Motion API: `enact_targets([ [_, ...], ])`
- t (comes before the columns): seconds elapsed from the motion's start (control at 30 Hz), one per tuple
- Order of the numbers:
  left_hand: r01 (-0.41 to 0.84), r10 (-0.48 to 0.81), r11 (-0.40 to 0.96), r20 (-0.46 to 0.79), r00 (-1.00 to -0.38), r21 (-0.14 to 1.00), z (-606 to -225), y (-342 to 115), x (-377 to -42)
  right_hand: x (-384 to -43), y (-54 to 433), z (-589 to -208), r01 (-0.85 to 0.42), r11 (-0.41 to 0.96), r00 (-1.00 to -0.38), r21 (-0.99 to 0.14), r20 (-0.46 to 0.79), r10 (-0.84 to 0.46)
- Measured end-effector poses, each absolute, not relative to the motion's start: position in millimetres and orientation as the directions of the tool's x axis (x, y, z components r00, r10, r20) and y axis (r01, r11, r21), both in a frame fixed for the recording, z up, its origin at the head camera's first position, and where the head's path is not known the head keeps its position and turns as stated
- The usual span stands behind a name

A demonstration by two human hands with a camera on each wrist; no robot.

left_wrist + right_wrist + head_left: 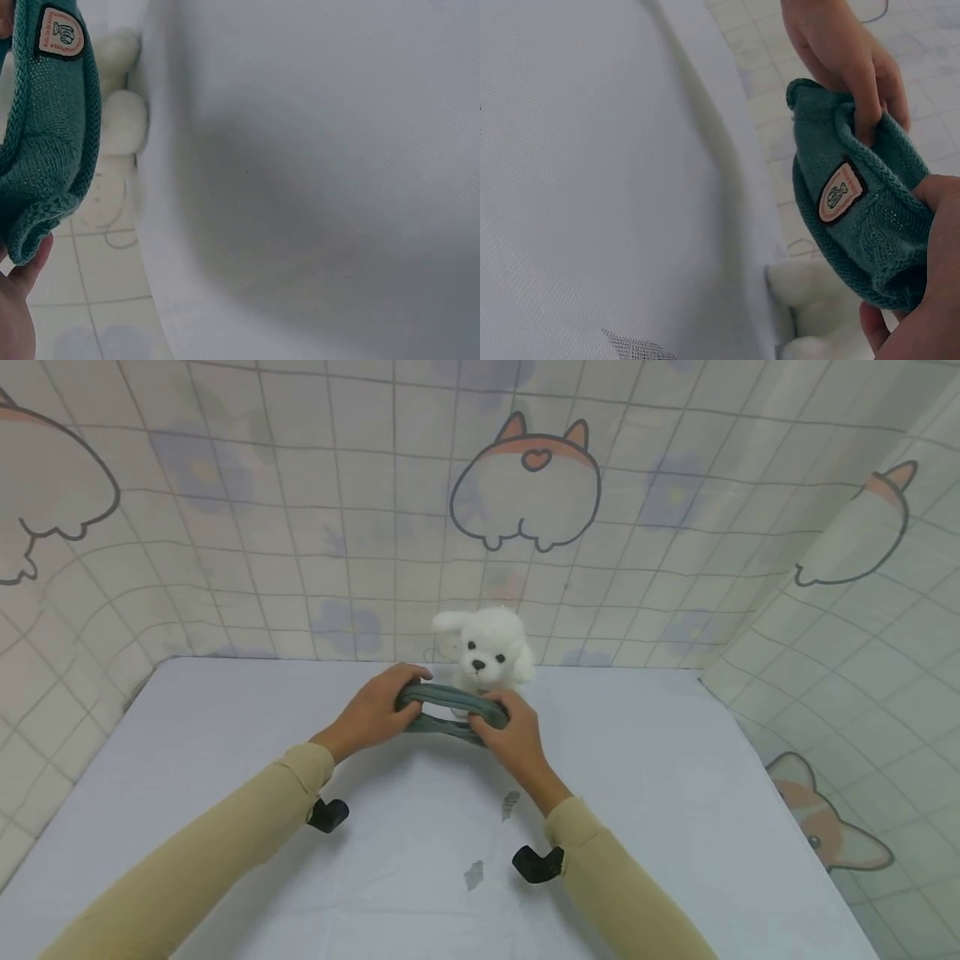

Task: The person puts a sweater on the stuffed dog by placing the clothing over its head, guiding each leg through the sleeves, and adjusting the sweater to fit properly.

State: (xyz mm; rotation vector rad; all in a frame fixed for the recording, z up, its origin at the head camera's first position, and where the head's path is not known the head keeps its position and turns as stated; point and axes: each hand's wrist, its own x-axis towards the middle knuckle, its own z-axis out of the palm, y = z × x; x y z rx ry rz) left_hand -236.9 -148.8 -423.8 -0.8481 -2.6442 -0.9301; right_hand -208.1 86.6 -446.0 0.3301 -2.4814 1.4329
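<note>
A small teal knitted garment (450,697) with rolled edges is stretched into a loop between my two hands, raised above the table. My left hand (378,708) grips one end of it, thumb inside the opening. At the opposite end my right hand (516,733) pinches the knit between thumb and fingers. The right wrist view shows a pinkish patch (841,193) with a dark border on the knit. Just behind the garment sits a white plush dog (491,647), its lower body partly hidden by the knit and my right hand.
A white-covered table (615,777) spreads under my arms, with two grey marks on its near part. Behind it and at the sides hangs a tile-patterned curtain (375,527) with cartoon corgis. Black wrist mounts (327,816) stick out from the sleeves.
</note>
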Motion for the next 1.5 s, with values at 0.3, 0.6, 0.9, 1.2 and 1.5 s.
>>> enact_targets([
  [0.3,0.621,0.475,0.614,0.400,-0.784,0.487,-417,-137,-242,-206,96,-441,-0.441,0.535,-0.859,-0.721,0.511,-0.020],
  [0.6,0.629,0.494,0.620,0.389,-0.778,0.470,-405,-129,-248,-211,107,-434,-0.491,0.588,-0.804,-0.642,0.594,-0.023],
  [0.9,0.662,0.512,0.637,0.424,-0.747,0.396,-402,-121,-260,-219,115,-433,-0.476,0.676,-0.778,-0.563,0.627,-0.026],
  [1.2,0.667,0.508,0.669,0.455,-0.732,0.327,-402,-112,-275,-230,118,-431,-0.518,0.723,-0.693,-0.457,0.719,-0.042],
  [1.5,0.723,0.535,0.670,0.566,-0.627,0.168,-395,-107,-285,-247,126,-411,-0.566,0.755,-0.714,-0.331,0.655,-0.248],
])
